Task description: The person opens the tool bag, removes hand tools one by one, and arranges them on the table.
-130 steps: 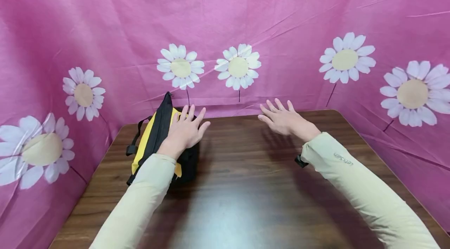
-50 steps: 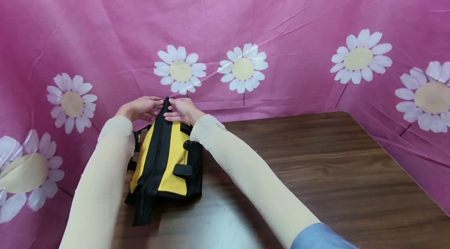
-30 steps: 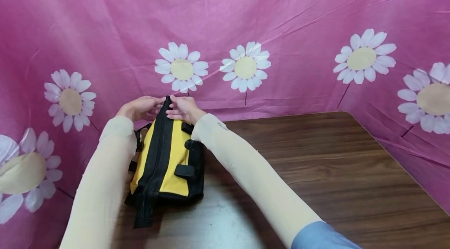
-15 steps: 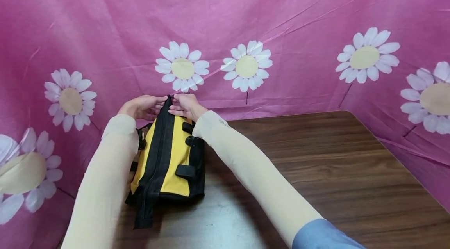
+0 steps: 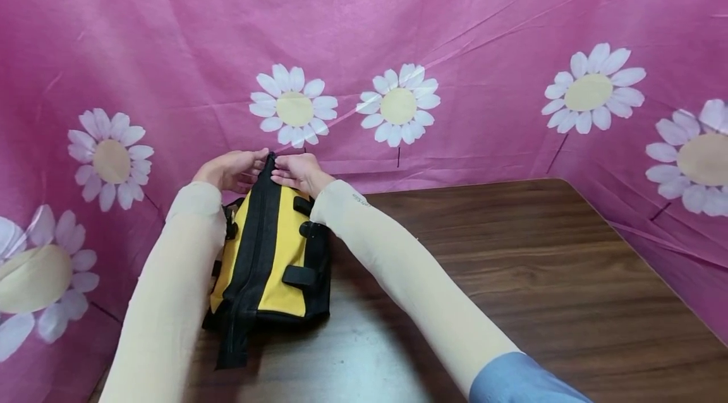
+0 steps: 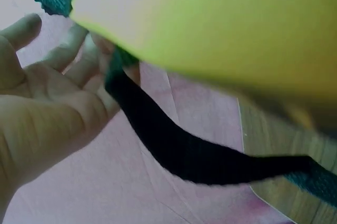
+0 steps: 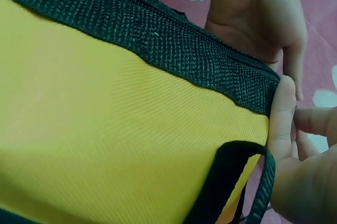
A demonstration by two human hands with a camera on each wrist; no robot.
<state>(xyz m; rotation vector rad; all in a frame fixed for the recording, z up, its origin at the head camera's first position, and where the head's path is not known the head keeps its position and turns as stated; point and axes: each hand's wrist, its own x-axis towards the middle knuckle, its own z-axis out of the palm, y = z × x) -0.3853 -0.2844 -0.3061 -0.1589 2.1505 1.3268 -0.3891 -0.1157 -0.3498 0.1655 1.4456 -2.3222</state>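
Note:
A yellow and black zippered bag [image 5: 281,251] stands on the left part of the table. A black zipper band [image 5: 254,258] runs along its top, ending in a flat tab [image 5: 232,346] at the near end. My left hand [image 5: 230,172] holds the bag's far zipper end from the left, its fingers passing behind the bag in the left wrist view. From the right, my right hand [image 5: 301,172] pinches the same end, with a finger [image 7: 283,105] right against the tip. Whatever small part lies between the fingertips is hidden.
A black strap [image 6: 184,155] hangs off the bag's left side, and black loops [image 5: 299,276] line its right side. The brown wooden table [image 5: 483,251] stretches off to the right. Behind and around it hangs a pink cloth [image 5: 472,24] printed with white daisies.
Both hands were spread apart over the table at first, then came together at the bag's far end. Lately they make only small movements there, the right fingertips shifting slightly; the bag stays put.

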